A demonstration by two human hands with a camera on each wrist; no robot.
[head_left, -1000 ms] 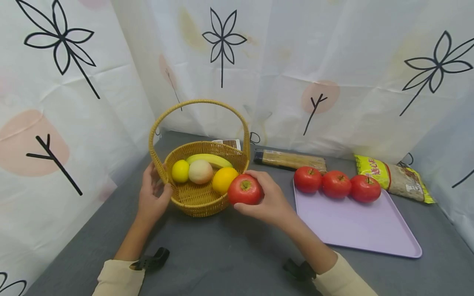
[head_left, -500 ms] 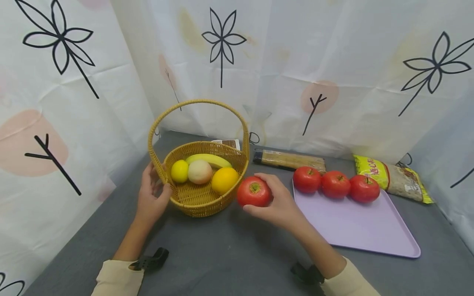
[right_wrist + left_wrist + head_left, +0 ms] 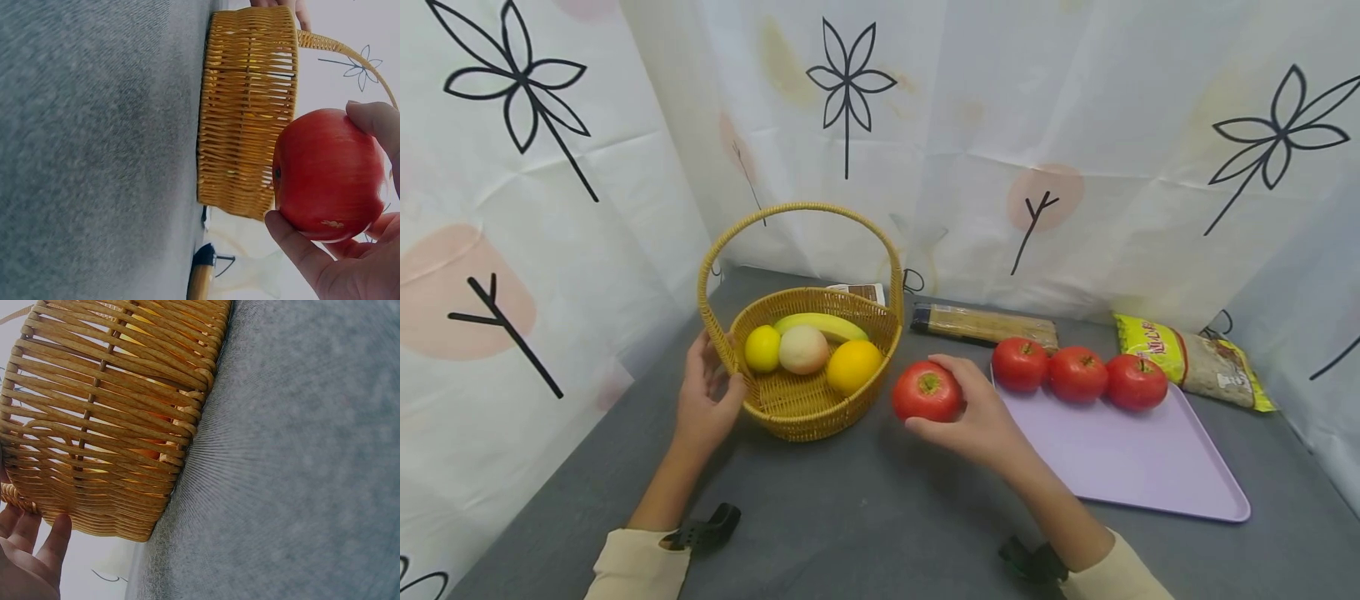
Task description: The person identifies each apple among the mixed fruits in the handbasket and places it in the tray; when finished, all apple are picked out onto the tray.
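A woven wicker basket (image 3: 808, 427) with a tall arched handle stands at the left of the table. Inside it lie a banana (image 3: 822, 323), a lemon-yellow round fruit (image 3: 763, 349), a pale peach-like fruit (image 3: 803, 349) and an orange (image 3: 854, 367). My left hand (image 3: 706, 402) holds the basket's left side at the foot of the handle, thumb in front; its fingertips show at the wicker in the left wrist view. My right hand (image 3: 977, 417) grips a red apple (image 3: 331, 175) between thumb and fingers, above the table just right of the basket.
On the right, a lilac tray (image 3: 1135, 467) carries three red apples (image 3: 1077, 374) along its far edge. Behind lie a pack of noodle-like sticks (image 3: 985, 323) and a yellow-ended bag (image 3: 1195, 363). A small packet (image 3: 865, 292) sits behind the basket; a patterned curtain (image 3: 955, 117) hangs behind.
My right hand has moved to the right with the apple, from over the basket's right rim to beside it, uncovering the orange. My left hand and the basket stay put.
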